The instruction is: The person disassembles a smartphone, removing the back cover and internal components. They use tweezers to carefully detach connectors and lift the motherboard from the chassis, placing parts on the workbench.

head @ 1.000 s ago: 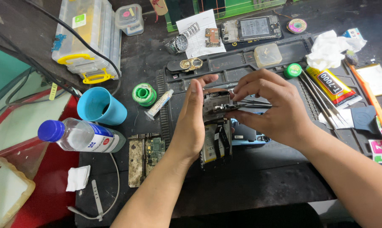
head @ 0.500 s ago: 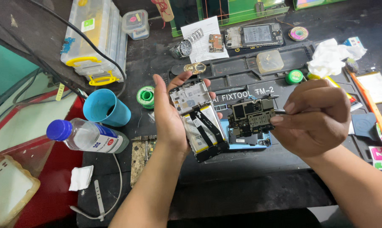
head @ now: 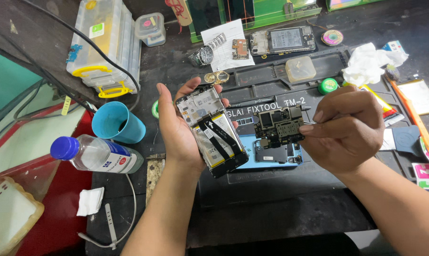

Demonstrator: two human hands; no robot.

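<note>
— Phone (head: 214,132), opened, lies in the left hand (head: 176,130), fingers wrapped round its edges; where's the board?
— Circuit board (head: 278,125) is pinched in the right hand (head: 347,130), above the blue phone shell (head: 276,156). Blue cup (head: 117,123) and water bottle (head: 93,155) lie just left.

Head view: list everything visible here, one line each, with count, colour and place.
opened phone: 1, black with yellow-edged battery, in left hand
circuit board: 1, dark, held by right hand
blue phone shell: 1, on mat
repair mat: 1, black, centre
cup: 1, blue, on its side, left
bottle: 1, clear, blue cap, lying left
parts boxes: stacked, clear, yellow latches, top left
wristwatch: 1, silver, top
tissue: 1, white, right
left hand: 1
right hand: 1
</note>
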